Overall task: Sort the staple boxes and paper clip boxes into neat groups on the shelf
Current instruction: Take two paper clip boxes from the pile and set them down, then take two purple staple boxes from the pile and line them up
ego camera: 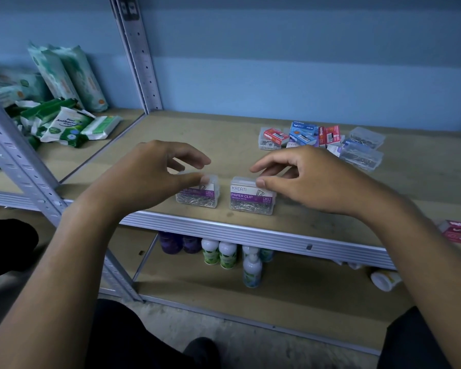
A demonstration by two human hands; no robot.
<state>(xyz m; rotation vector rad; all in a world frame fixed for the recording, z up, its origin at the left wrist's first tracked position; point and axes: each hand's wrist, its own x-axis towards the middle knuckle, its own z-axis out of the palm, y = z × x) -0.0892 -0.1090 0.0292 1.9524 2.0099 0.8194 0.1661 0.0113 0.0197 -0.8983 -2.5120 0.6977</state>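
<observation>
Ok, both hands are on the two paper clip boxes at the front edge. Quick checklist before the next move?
1. Left hand on left paper clip box: ok, thumb touches its top; a real grip: cannot tell.
2. Right hand on right paper clip box: ok, thumb on its top edge.
3. Both boxes upright, labels forward: ok.
4. Boxes closed up as a group: not ok, a gap remains.
5. Mixed pile at the back sorted: not ok, staple boxes and clear boxes jumbled.
6. Shelf edge margin: ok, both boxes fully on.
</observation>
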